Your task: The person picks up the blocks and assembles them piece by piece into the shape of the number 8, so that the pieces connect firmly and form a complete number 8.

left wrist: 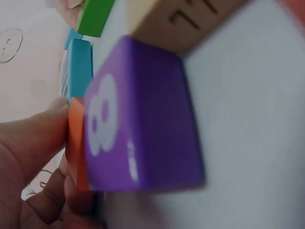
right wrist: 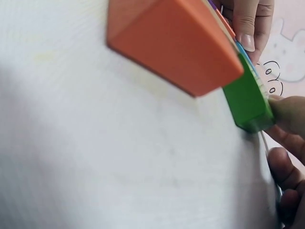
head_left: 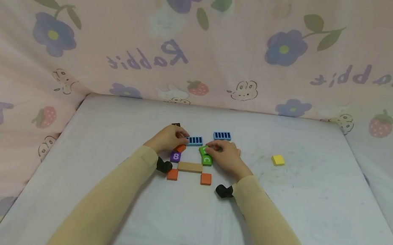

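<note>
My left hand [head_left: 167, 138] pinches an orange block [left wrist: 75, 148] between thumb and fingers, right behind the purple block [left wrist: 167, 119] marked 8. Just past its fingertips lies a blue block [head_left: 195, 140] with dark stripes. On the other side, my right hand [head_left: 227, 156] pinches a green block [head_left: 203, 150], thumb on its edge in the right wrist view. A second green block [head_left: 206, 161] with a white mark sits against it, nearer me. Between the two block columns, a wooden block [head_left: 190, 167] lies crosswise, with an orange square block [head_left: 172, 174] and another orange block [head_left: 206, 179] below its ends.
Another blue striped block [head_left: 222, 135] lies behind my right hand. A dark block [head_left: 176, 124] shows partly behind my left hand. Off to the right is a yellow block [head_left: 278, 160] on the white table [head_left: 180, 223]. A printed cloth [head_left: 209, 39] hangs around the back and sides.
</note>
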{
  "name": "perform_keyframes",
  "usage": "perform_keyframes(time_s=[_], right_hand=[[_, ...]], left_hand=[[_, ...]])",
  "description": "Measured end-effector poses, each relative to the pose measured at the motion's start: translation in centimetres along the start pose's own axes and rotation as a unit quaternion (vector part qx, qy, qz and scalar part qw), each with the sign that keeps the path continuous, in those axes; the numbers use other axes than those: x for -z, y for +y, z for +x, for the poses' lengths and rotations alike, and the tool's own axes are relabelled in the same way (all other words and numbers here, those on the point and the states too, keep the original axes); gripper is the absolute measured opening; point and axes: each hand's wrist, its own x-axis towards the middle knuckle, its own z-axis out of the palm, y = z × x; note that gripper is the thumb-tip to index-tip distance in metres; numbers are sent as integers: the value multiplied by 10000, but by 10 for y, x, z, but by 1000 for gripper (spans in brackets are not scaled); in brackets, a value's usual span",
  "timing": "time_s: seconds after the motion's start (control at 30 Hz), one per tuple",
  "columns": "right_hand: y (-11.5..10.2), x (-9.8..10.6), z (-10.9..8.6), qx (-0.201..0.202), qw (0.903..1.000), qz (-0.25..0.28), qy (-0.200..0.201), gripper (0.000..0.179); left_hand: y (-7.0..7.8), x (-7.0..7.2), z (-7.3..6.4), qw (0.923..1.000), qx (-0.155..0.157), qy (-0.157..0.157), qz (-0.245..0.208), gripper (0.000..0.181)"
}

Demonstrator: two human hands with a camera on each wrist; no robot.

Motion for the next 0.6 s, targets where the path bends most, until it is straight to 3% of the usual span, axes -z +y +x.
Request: perform_keyframes(time_s=[0.2, 0.6], right_hand=[[2, 1, -3, 42, 10000, 34, 37, 32], [2, 0, -1, 2, 10000, 7, 13, 33]], left_hand=[[5, 1, -2, 9980, 327, -6, -549, 28], [10, 2, -4, 9950, 653, 48, -754, 27]])
